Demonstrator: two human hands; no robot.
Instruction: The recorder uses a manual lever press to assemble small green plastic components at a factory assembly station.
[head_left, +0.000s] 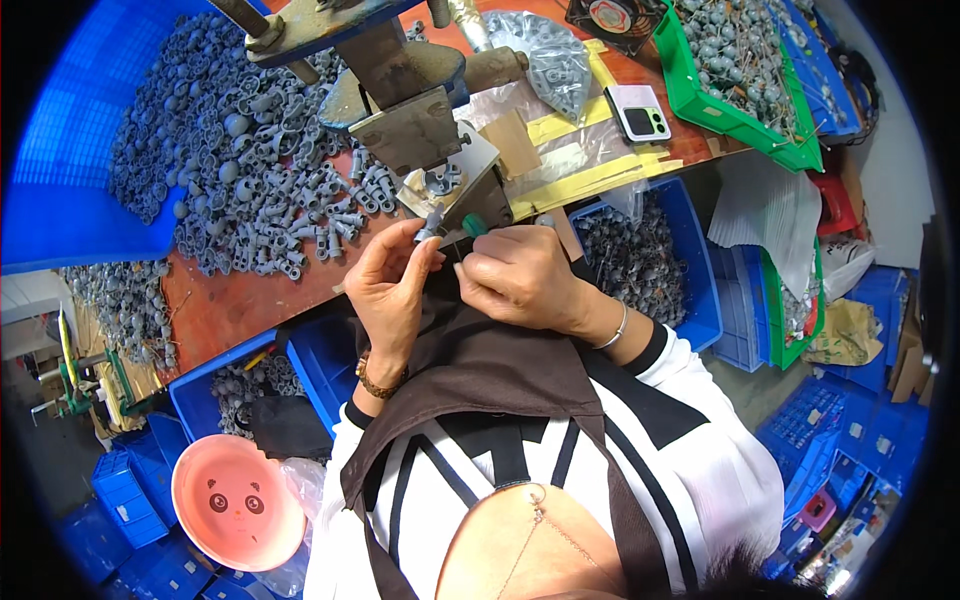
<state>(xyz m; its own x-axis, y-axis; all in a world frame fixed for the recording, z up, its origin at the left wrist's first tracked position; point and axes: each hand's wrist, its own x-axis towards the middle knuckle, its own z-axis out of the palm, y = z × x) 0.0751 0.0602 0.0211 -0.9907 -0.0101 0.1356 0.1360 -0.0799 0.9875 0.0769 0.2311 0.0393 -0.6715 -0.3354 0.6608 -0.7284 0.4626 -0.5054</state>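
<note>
The fingers [428,240] of the left hand [388,290] are pinched together on a small grey plastic part [432,222], which stands up just above the fingertips, close under the metal press [405,110]; the right hand [520,280] sits just beside it, its fingers curled shut around a green-handled tool [474,226] whose handle end shows above the knuckles, the tool's tip reaching towards the grey part; whether tip and part touch cannot be told; both hands hover over the near edge of the brown bench [230,300]; a bracelet circles the right wrist and a brown watch the left; on the bench to the left lies a wide heap of grey plastic parts [250,170], spilling out of a blue tray [70,190]; to the right, past the right hand, a blue bin [700,260] holds more grey pieces; farther back on the bench lie a clear bag of parts [550,55], a pink folding phone [640,112] and a green tray [720,110] of grey pieces; low on the left stands a pink bowl [237,502] with a panda face.
</note>
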